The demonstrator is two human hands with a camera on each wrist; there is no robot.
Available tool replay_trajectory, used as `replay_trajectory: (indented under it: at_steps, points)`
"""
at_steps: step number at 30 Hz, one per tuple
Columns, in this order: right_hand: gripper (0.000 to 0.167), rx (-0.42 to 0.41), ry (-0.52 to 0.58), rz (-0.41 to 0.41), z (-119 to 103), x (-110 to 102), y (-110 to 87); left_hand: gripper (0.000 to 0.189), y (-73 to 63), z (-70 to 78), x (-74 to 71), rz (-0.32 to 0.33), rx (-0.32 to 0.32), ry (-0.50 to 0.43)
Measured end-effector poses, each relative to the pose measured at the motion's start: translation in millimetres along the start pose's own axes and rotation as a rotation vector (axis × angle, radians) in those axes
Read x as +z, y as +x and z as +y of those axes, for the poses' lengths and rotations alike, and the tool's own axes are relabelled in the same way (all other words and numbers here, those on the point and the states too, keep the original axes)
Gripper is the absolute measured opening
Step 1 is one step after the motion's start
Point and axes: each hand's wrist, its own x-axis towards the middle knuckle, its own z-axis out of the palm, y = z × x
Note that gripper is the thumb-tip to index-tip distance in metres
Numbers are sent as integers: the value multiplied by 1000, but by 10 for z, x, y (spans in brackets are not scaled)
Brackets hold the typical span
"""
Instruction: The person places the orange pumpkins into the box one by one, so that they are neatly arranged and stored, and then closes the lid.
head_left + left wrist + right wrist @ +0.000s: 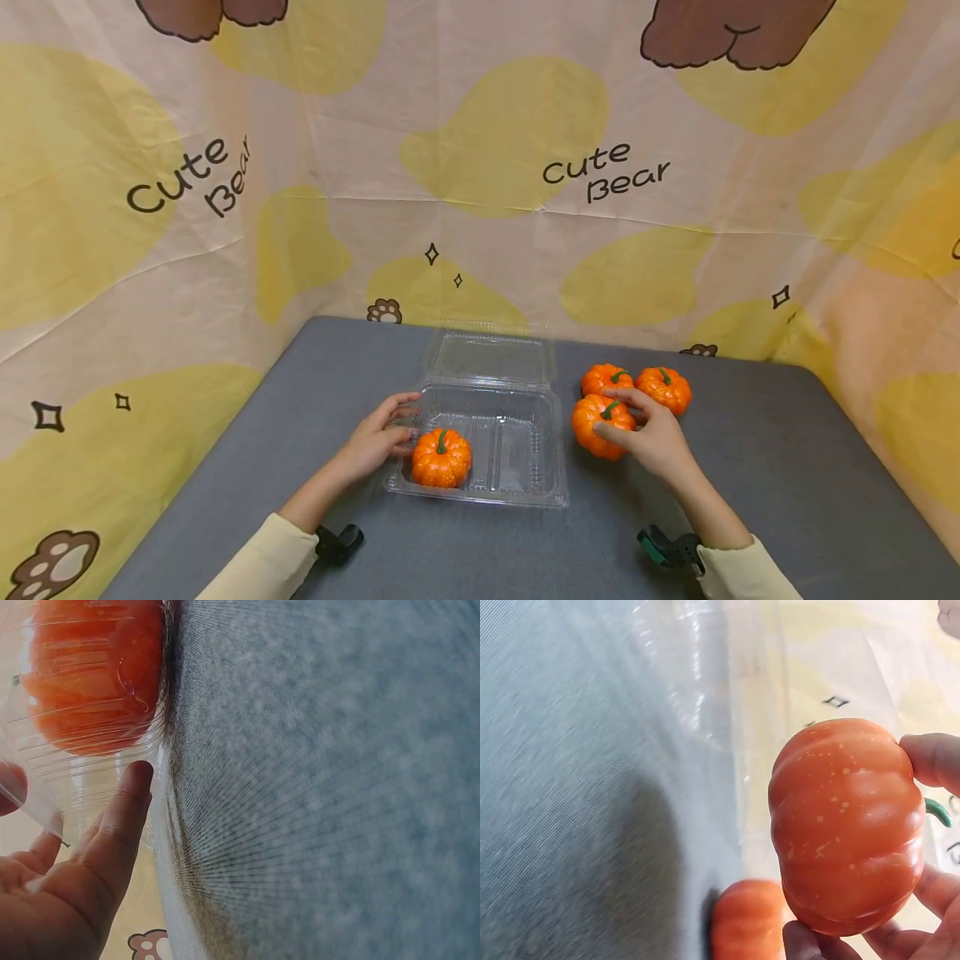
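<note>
An orange toy pumpkin [847, 825] with a green stem is held up by my right hand [656, 437], thumb and fingers pinching its sides. In the head view this pumpkin [596, 437] is right of a clear plastic clamshell box [513, 500]. The box lies with its lid [491, 358] folded back. Inside its left half sits another pumpkin [441, 467], stem up. My left hand [371, 442] is at the box's left edge. In the left wrist view its fingers [120, 817] stretch along the clear wall, with the pumpkin [94, 675] behind the plastic.
Two more pumpkins stand behind my right hand, one pumpkin [600, 377] partly hidden and one pumpkin [666, 392] farther right. Everything rests on a grey table [487, 554]. A printed cloth [480, 167] hangs behind the table and along its sides.
</note>
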Motion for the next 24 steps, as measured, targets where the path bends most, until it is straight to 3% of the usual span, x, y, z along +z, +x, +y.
replay_trajectory:
  at_steps: [6,15,24]
  points:
    - [54,-52,46,-19,-181,34,-7,53,-10,10,0,2,-3,3]
    - [48,-247,92,-126,-324,191,21,52,1,17,-8,-2,-7,17]
    - [46,-329,112,-224,-428,410,54,53,0,4,-9,3,-8,15]
